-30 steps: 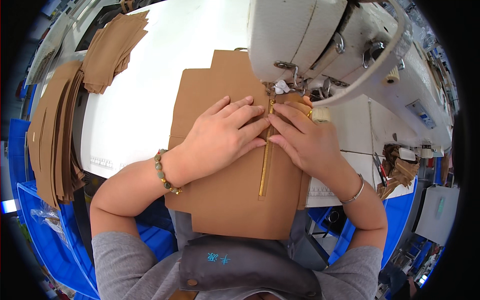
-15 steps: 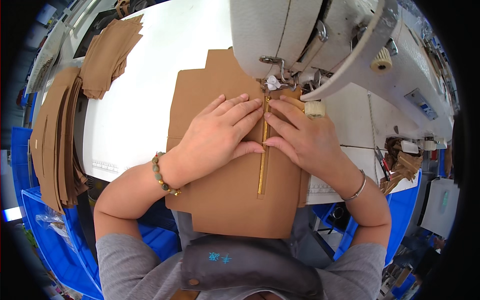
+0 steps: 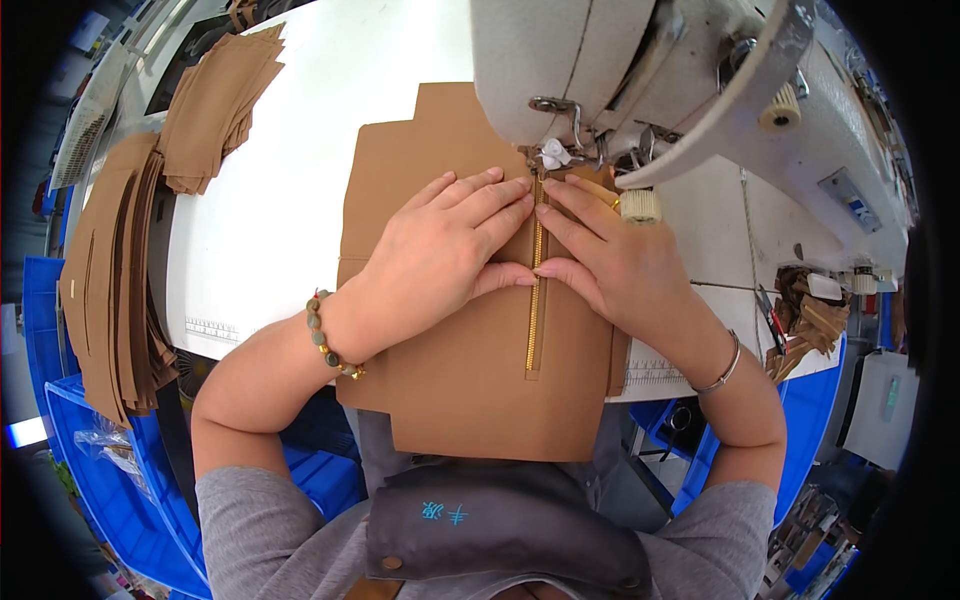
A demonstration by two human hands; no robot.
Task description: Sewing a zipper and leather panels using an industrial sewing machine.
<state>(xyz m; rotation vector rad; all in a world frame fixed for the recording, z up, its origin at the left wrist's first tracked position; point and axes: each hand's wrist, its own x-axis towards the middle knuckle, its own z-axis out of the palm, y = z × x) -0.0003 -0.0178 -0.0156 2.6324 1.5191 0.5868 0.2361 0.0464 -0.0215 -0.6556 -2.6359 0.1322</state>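
Currently, my left hand (image 3: 445, 238) and right hand (image 3: 622, 262) are pressing, fingers slightly apart, along either side of the straight gold-toothed zipper (image 3: 533, 320). The flat brown notched panel (image 3: 470, 380) is overhanging the white worktop's (image 3: 265, 225) near edge, extending beneath the white sewing machine (image 3: 540, 70).

A white table (image 3: 280, 220) bears a sewing machine (image 3: 540, 60), a brown zippered panel (image 3: 470, 345) and, at right, brown scraps (image 3: 820, 322)

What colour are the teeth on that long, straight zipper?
The long zipper's teeth are shiny gold, showing best in the head view.
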